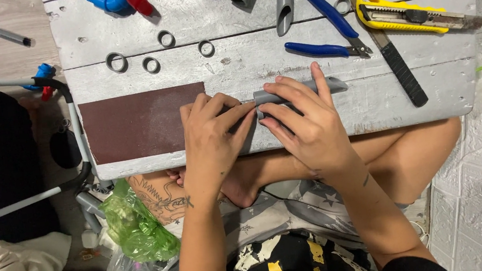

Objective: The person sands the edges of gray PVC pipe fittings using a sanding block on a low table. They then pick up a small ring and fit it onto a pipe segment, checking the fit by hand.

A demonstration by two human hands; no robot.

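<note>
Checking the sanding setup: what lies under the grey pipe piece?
The grey pipe piece lies on the grey painted board. Both hands cover its middle, hiding anything beneath.

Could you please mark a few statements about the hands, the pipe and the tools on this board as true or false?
1. Both hands, left hand and right hand, touch the grey pipe. True.
2. The sandpaper lies right of the hands. False: it lies left of them.
3. The yellow knife is in the right hand. False: it lies untouched at the board's far right.
4. Blue-handled pliers lie beyond the pipe. True.
5. Grey rings lie on the board. True.
</note>
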